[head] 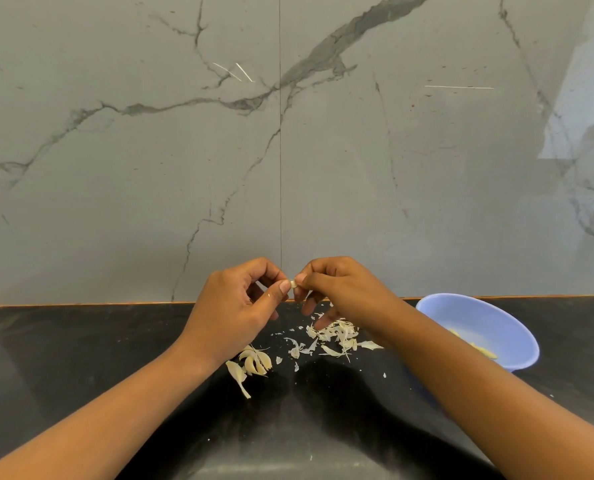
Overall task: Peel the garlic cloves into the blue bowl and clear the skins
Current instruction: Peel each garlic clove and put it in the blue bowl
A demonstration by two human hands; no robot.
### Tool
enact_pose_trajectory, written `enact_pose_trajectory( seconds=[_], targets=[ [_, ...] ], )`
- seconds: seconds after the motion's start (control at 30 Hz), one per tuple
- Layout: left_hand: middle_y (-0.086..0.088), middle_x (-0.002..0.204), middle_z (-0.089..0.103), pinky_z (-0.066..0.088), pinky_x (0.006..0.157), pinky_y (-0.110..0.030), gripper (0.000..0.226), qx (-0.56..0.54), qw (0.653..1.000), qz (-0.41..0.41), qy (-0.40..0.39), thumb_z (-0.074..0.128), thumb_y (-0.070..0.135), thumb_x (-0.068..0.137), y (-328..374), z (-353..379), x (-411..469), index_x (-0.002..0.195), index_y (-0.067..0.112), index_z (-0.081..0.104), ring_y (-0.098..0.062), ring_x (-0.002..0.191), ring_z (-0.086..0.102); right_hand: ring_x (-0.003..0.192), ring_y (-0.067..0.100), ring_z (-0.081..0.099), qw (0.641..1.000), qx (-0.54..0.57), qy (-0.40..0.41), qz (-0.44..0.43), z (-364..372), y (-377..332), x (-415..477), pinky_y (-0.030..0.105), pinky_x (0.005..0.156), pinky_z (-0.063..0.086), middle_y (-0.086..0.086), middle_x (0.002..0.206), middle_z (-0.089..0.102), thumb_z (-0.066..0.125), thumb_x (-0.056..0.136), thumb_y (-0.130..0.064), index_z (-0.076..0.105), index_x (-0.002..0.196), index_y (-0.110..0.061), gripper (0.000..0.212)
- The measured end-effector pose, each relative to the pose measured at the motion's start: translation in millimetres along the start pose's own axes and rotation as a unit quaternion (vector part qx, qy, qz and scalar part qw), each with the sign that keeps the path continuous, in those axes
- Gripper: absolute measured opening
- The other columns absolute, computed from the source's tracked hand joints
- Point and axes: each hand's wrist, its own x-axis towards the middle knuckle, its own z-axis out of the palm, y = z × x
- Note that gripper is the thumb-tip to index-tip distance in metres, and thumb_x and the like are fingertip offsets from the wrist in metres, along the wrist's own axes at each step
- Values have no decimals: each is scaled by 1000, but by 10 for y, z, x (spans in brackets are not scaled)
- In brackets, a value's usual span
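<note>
A small pale garlic clove (292,283) is held in the air above the counter, in front of the wall, pinched between both hands. The left hand (233,313) grips it with thumb and forefinger, the other fingers curled. The right hand (344,292) pinches its other end, with its lower fingers reaching down towards the skins.

The round light-blue plastic bowl (489,317) sits on the counter to the right, partly behind the right forearm. A few yellowish peeled cloves (484,351) lie in it.

Below the hands, a scatter of thin white papery skins (337,336) lies on the glossy black stone counter (81,358). A cluster of unpeeled cloves (255,363) lies just beside the left wrist. Behind rises a grey marble-veined wall (150,168).
</note>
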Motion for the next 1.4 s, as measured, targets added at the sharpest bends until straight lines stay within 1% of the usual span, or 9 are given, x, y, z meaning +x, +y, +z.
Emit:
enact_pose_trajectory(
  seconds=[0.17,0.33,0.5,0.83,0.93,1.03,1.23,1.3,1.4],
  targets=[
    [12,73,68,47,53,-16,9,-16,1000,-16,4,64,22,90,6,-10,6,81,23,64,-8,57,66,67,5,60,1000,9,-20,-6,-10,14,-8,25,58,56,-2,82,65,54,96,-21,63,87,-12,16],
    [0,69,69,54,61,-35,11,-107,989,-96,-18,62,15,91,-2,-16,27,82,13,67,-16,54,64,63,11,63,979,-174,30,-98,0,29,-10,21,59,55,-2,82,62,57,94,-26,60,87,-21,9],
    [-4,66,67,52,53,-24,14,-219,958,-183,-31,60,11,91,28,-8,40,80,8,67,-14,49,59,82,9,58,917,-329,77,-211,-4,71,18,28,76,47,-10,89,56,58,94,-30,65,93,-16,15],
    [-3,65,65,57,58,-30,15,-296,918,-260,-41,62,18,89,65,-10,56,79,8,68,-12,47,57,61,2,51,847,-386,142,-338,-92,154,59,30,52,47,-9,81,60,59,84,-29,67,78,-16,17],
    [-3,65,65,57,57,-29,15,-296,918,-263,-42,62,19,89,68,-23,55,80,7,69,-12,47,56,69,3,59,878,-336,122,-319,-159,156,76,27,59,48,-15,86,59,66,83,-28,70,89,-19,11],
    [-3,64,65,56,56,-29,16,-291,918,-265,-55,62,19,89,79,-20,54,81,7,68,-12,48,57,83,5,63,893,-322,86,-303,-167,168,78,26,66,52,-18,96,56,74,81,-27,69,105,-22,25],
    [-4,65,66,56,56,-28,16,-282,922,-259,-62,62,18,90,79,-4,58,79,9,68,-13,48,58,73,4,62,899,-301,98,-303,-117,168,63,22,64,49,-17,81,61,71,85,-25,75,88,-17,10],
    [-3,65,66,57,55,-28,14,-272,928,-246,-60,62,16,90,77,-1,54,80,8,67,-13,48,58,74,5,63,914,-272,92,-285,-113,182,62,17,65,48,-15,82,64,72,85,-25,75,87,-17,9],
    [-2,64,66,56,55,-28,12,-249,942,-220,-54,61,14,91,65,-9,57,83,6,66,-12,48,58,73,8,64,952,-190,83,-227,-97,184,57,26,68,55,-8,80,69,73,83,-24,75,84,-19,5]
  ],
)
